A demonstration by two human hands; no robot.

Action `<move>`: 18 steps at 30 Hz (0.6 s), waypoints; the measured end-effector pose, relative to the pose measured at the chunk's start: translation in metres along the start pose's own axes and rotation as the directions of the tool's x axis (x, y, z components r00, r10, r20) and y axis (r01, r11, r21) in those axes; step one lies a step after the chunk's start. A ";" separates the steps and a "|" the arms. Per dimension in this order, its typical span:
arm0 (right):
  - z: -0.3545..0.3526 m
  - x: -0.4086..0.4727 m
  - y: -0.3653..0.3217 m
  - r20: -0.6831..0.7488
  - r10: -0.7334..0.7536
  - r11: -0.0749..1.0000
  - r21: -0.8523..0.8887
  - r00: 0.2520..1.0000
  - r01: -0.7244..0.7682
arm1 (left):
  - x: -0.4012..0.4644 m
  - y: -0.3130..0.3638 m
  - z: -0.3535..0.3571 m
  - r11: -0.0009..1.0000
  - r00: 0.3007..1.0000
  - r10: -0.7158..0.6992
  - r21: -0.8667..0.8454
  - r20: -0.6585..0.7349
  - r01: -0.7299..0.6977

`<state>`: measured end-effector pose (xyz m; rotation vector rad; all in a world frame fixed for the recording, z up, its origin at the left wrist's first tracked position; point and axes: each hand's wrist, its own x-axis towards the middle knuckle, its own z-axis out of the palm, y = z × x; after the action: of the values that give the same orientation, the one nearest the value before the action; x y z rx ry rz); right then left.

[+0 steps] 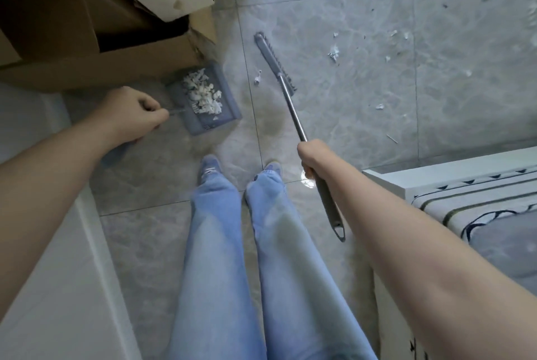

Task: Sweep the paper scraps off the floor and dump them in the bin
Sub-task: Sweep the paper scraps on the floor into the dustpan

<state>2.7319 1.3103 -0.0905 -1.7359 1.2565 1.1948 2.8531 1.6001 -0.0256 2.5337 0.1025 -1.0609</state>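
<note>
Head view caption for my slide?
Left hand holds scrap-filled dustpan, right hand the broom; scraps remain.

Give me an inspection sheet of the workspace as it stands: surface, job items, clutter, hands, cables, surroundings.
Surface: grey tiled floor, a dark stain in front of the feet.
Job's things: dustpan holding a heap of paper scraps; broom with its head on the floor; loose scraps scattered to the right, one scrap left of the broom head. No bin identified.
Clutter: cardboard boxes behind the dustpan.
Hands: left hand closed on the dustpan handle; right hand closed on the broom handle.
Cables: nothing seen.
Surroundings: white furniture with patterned cloth on the right; white panel on the left.
</note>
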 end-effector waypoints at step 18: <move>-0.013 0.037 -0.049 0.147 0.100 0.978 0.166 0.984 -0.124 | 0.046 0.005 0.002 0.992 0.966 -0.111 -0.087 -0.231 0.093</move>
<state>2.7861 1.3014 -0.1205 -1.4472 1.3478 1.2081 2.8854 1.5907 -0.0570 2.5985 0.3362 -0.7712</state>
